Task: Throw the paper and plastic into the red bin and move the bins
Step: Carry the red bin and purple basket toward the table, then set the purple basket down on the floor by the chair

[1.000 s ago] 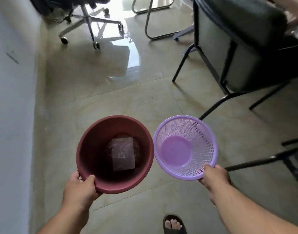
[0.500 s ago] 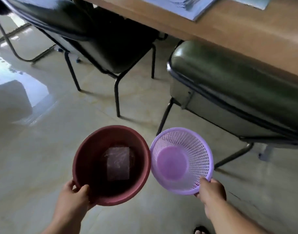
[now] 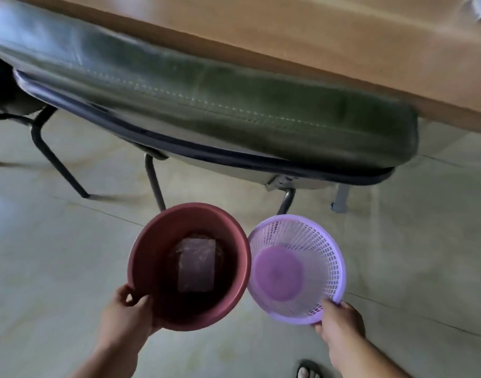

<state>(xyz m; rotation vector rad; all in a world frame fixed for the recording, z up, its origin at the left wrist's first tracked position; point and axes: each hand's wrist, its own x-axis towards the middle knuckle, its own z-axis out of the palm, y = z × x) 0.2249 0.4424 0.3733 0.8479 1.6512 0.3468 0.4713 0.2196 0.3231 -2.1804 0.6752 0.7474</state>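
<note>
Red plastic forms the bin (image 3: 154,242) carried on the left, a round bowl-like tub held above the pale tiled floor (image 3: 42,255). The left hand (image 3: 126,313) grips its near rim, thumb hooked over the edge into the inside and fingers wrapped beneath. At the bottom of this bin lies a flat rectangular piece (image 3: 197,264) under a crinkled clear film, most likely the paper with the plastic over it, though the dim interior makes that hard to confirm. Just to the right, the purple mesh bin (image 3: 330,257) hangs at the same height, its rim touching or almost touching the red one's. The right hand (image 3: 340,324) pinches its near edge, thumb on the inner side of the rim. Both bins sit just ahead of the hands, tilted toward the camera so their insides show. Beyond them stands a dark green padded chair (image 3: 206,99) on black metal legs, pushed against a wooden table (image 3: 343,36). A sandalled foot (image 3: 309,372) shows at the lower edge.
</note>
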